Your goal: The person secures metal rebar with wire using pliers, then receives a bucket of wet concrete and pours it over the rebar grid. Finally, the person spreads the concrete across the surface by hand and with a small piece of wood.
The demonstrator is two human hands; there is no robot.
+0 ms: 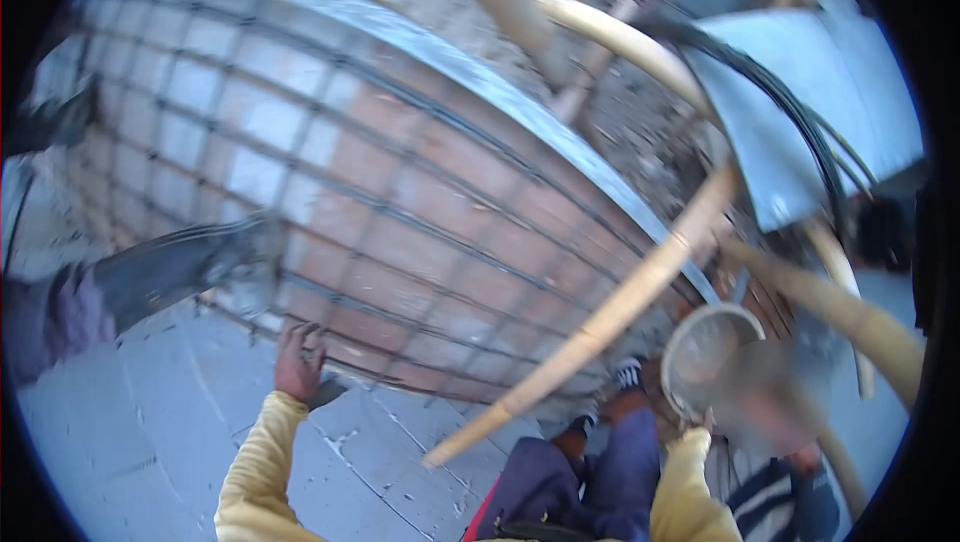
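Note:
My left hand (pixel 298 360) is at the lower edge of a rebar mesh (pixel 375 204), its fingers curled at the outer bar. A small dark grey shape shows beside its wrist; what it is stays unclear. My right hand (pixel 697 422) grips the lower rim of a round, grey-stained pan (pixel 708 357), partly hidden by the sleeve and blur. The mesh lies over reddish and pale boards (pixel 400 277) with a raised metal edge (pixel 500 97).
Bamboo poles (pixel 600 327) cross the middle and right. Another person's striped clothing (pixel 765 502) is at lower right, beside the pan. A co-worker's sleeve (pixel 75 317) reaches in from the left. A pale sheet (pixel 800 102) and dark cables (pixel 790 102) hang upper right.

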